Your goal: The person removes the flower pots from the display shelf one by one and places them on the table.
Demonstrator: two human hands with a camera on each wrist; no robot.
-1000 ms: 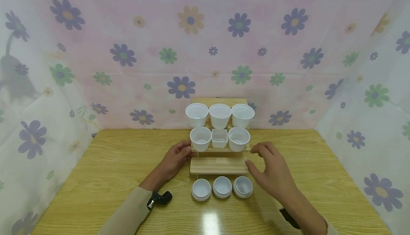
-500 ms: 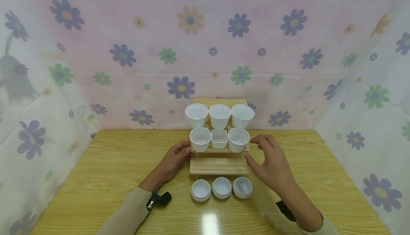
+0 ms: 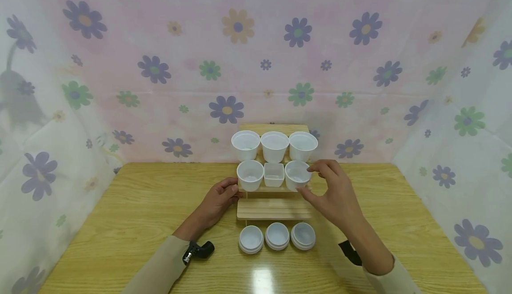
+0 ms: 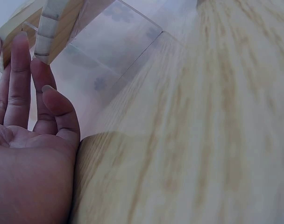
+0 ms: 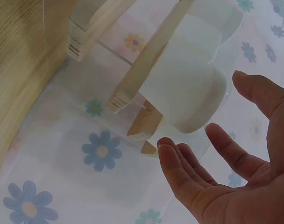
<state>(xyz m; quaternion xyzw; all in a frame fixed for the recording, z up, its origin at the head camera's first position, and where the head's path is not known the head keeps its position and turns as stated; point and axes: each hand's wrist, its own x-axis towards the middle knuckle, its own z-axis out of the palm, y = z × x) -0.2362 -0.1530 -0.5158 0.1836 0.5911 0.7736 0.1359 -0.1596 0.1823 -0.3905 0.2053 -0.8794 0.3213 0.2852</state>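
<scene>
A tiered wooden stand (image 3: 274, 208) holds white plastic cups on its upper tiers. The second row has a round cup (image 3: 250, 175) at left, a small square cup (image 3: 274, 175) in the middle and a round cup (image 3: 297, 176) at right. My left hand (image 3: 219, 197) holds the stand's left side, its fingers (image 4: 19, 77) against the plank ends. Around the right round cup, my right hand (image 3: 338, 191) has thumb and index finger spread, one at its front and one at its right rim. In the right wrist view, the fingers (image 5: 226, 149) look uncurled beside that cup.
Three larger white cups (image 3: 274, 146) line the row behind. Three low white jars (image 3: 277, 235) stand on the wood-grain table (image 3: 160, 196) in front of the stand. Flower-printed cloth (image 3: 256, 62) encloses the back and sides.
My right hand has moved left and slightly away from me, from beside the stand to around the right round cup. The left hand and the cups have stayed in place.
</scene>
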